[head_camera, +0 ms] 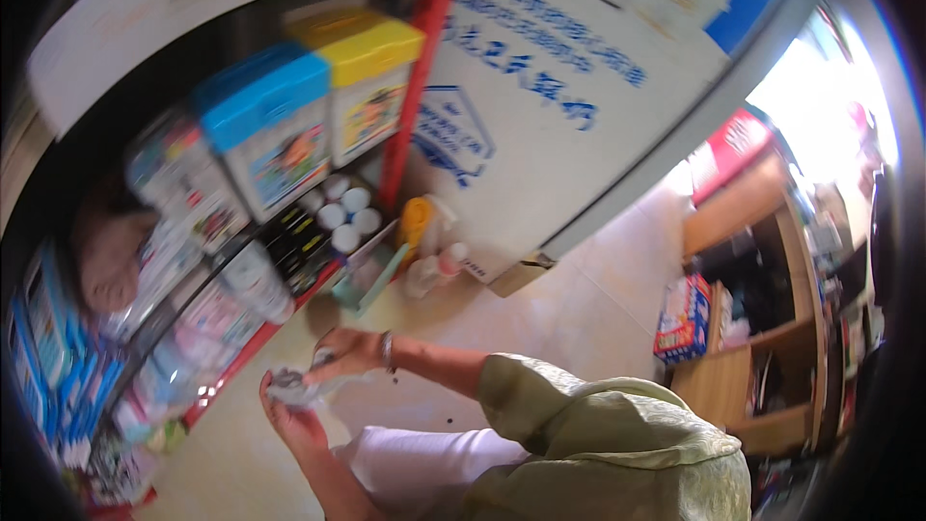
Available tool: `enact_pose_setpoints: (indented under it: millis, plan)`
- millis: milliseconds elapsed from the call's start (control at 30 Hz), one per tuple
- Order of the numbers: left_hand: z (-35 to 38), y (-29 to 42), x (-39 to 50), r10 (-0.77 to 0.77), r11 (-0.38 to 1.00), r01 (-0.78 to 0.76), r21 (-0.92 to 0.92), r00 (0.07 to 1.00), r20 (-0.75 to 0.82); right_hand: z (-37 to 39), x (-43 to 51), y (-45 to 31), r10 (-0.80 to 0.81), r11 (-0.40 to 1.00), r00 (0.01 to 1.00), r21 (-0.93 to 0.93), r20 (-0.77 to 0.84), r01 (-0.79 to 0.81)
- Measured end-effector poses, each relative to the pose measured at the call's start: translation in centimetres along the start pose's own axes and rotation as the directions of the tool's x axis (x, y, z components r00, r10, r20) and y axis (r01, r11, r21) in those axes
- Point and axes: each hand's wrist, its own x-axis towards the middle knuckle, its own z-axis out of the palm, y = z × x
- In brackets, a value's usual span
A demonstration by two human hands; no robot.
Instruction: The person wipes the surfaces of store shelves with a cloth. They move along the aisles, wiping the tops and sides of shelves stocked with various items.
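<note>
My left hand (296, 420), palm up, holds a crumpled clear plastic bag or wrapper (289, 389) with something greyish in or on it. My right hand (347, 356), with a bracelet at the wrist, is closed on the right side of the same plastic; a small pale item shows between its fingers, too blurred to name. Both hands are above the tiled floor (239, 449), close to the red-edged lower shelf (242, 365). Pale trousers and a light green patterned sleeve show below and right of the hands.
Packed shelves at left hold a blue-lidded box (268, 123), a yellow-lidded box (369, 79), white-capped bottles (347, 217) and blue packets (65, 369). A large white carton (535, 123) stands behind. Small bottles (441, 264) and a pale green plastic item (372, 286) are near the shelf. Right is a wooden cabinet (712, 383).
</note>
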Motion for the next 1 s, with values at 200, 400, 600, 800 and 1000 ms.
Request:
enact_pose_setpoints:
  millis: [200, 400, 600, 800, 1000]
  plan:
    - [1.0, 0.3, 0.9, -0.299, 0.844, 0.303, -0.443, 0.951, 0.082, -1.1, -0.4, -1.6, -0.095, 0.897, 0.958, 0.395, -0.271, 0.2]
    - [0.6, -1.1, 1.2, -0.244, 0.949, 0.268, -0.166, 0.958, 0.15, 0.2, 0.8, -2.6, -0.139, 0.903, 0.89, 0.314, -0.434, 0.294]
    - [-1.9, -1.1, 1.2, -0.272, 0.961, 0.269, -0.069, 0.961, -0.049, -4.2, -1.2, -3.3, -0.01, 0.875, 0.937, 0.451, -0.35, 0.178]
    - [-1.1, -1.9, 0.0, -0.185, 0.981, 0.183, -0.066, 0.982, -0.028, -3.3, -2.2, -4.2, 0.245, 0.431, 0.964, 0.902, -0.107, -0.009]
    - [0.5, 1.8, -0.8, -0.111, 0.994, 0.113, 0.004, 0.981, -0.159, -2.8, -0.5, -5.3, 0.164, 0.782, 0.971, 0.623, -0.174, -0.02]
